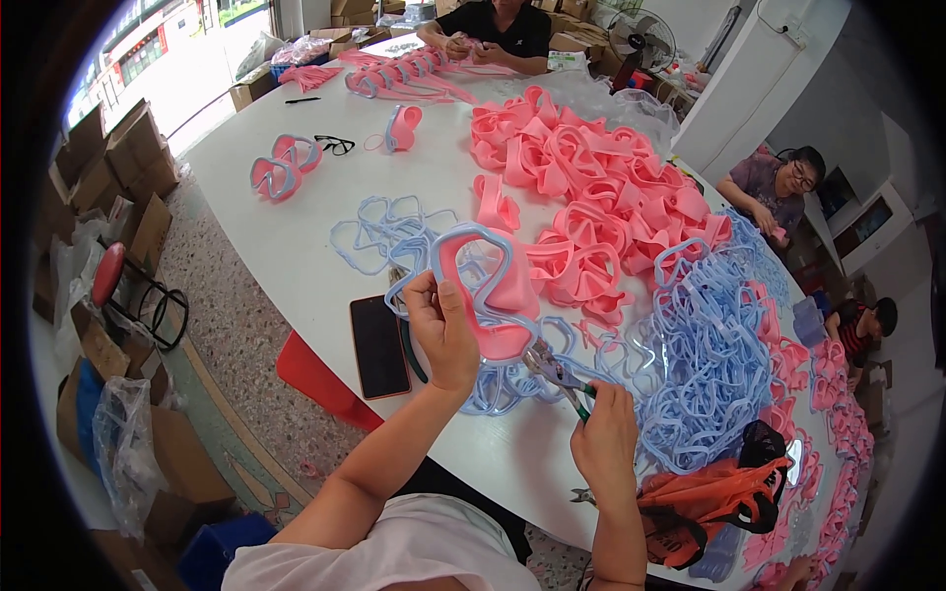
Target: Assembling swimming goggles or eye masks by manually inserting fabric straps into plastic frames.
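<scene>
My left hand (445, 330) is closed round the edge of a diving mask (505, 340), a pink soft skirt with a light blue frame fitted along its rim, held up over the table. In my right hand (606, 438) are metal pliers (558, 374) with green handles. Their jaws meet the mask's lower right edge; whether they are clamped on the frame is too small to tell. Loose blue frames (483, 394) lie beneath the mask, and more blue frames (379, 231) lie just beyond my left hand.
A pink skirt heap (591, 167) and blue frame heap (709, 364) cover the table's right. A phone (379, 347) lies left of my hand; an orange bag (700, 502) sits right. Assembled masks (286, 167) lie far left. Several other people work around the table (266, 236).
</scene>
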A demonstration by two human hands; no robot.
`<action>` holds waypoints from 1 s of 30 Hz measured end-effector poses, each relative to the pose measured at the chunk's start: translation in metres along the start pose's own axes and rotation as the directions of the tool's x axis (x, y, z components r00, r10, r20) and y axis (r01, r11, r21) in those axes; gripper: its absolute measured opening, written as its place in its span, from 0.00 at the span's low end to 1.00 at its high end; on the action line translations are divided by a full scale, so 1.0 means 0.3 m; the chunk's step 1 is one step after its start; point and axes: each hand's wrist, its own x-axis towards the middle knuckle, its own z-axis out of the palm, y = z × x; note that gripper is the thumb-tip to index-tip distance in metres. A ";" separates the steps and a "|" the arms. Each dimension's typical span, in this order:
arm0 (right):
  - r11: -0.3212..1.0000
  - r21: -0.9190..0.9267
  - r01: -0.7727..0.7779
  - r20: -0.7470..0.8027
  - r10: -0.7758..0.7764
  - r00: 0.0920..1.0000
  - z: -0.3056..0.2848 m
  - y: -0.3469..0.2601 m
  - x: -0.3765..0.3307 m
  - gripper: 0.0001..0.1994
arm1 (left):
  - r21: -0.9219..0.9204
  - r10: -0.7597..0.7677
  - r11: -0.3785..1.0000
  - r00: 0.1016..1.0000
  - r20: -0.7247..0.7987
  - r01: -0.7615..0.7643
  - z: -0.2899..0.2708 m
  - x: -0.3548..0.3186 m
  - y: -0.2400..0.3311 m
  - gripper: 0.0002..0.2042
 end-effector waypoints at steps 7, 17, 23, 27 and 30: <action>0.999 -0.045 -0.026 0.032 0.028 0.999 0.023 0.020 0.006 0.17 | 0.018 0.077 0.997 0.997 0.010 -0.077 -0.007 -0.014 -0.026 0.13; 0.997 -0.079 -0.010 0.064 0.015 0.998 0.009 0.012 0.006 0.18 | 0.017 0.142 0.990 0.990 -0.005 -0.142 -0.007 -0.011 -0.001 0.17; 0.997 -0.074 0.036 -0.055 -0.041 0.998 0.000 -0.021 -0.002 0.17 | 0.073 0.205 0.976 0.979 0.016 -0.206 -0.016 -0.016 -0.006 0.17; 0.996 -0.089 0.025 -0.034 -0.029 0.999 0.021 -0.009 0.001 0.17 | 0.077 0.219 0.973 0.976 -0.002 -0.219 -0.016 -0.024 -0.003 0.17; 0.997 -0.073 0.019 -0.023 -0.021 1.000 0.026 0.003 0.005 0.16 | 0.086 0.221 0.972 0.975 -0.017 -0.219 -0.007 -0.025 -0.004 0.16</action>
